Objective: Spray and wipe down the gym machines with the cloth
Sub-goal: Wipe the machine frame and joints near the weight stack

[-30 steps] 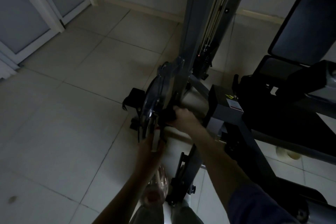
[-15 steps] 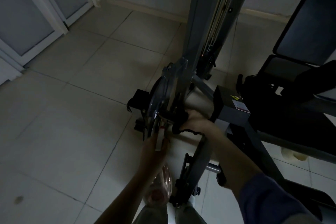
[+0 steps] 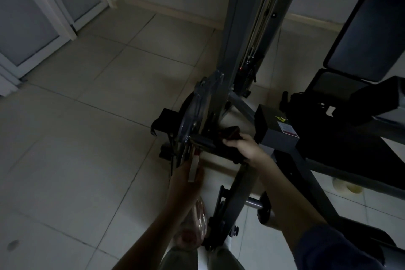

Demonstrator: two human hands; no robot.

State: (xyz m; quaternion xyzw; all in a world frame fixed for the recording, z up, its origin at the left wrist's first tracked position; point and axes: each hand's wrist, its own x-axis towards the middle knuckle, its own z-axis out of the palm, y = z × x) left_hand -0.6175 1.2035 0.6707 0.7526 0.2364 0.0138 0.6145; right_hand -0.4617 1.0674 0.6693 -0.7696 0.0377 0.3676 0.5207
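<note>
Holding the spray bottle (image 3: 192, 234) by its neck, the left grip (image 3: 186, 180) is closed round it, with the white nozzle (image 3: 192, 170) just below the clear pulley guard (image 3: 191, 114) of the gym machine (image 3: 232, 50). Just beyond, the right grip (image 3: 247, 147) clutches a dark cloth (image 3: 232, 133) — pressed against the frame beside the pulley. The machine stands on the tiled floor (image 3: 87, 138); a black padded seat (image 3: 368, 35) sits farther right.

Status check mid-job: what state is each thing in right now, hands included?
Left hand: grips the spray bottle.
Spray bottle: held up, nozzle at the machine; no spray visible.
Right hand: holds the cloth.
Cloth: bunched, pressed on the machine.
Machine: upright; wet or dry cannot be told in the dim light.
Bench backrest: raised.
Doors: look shut.
</note>
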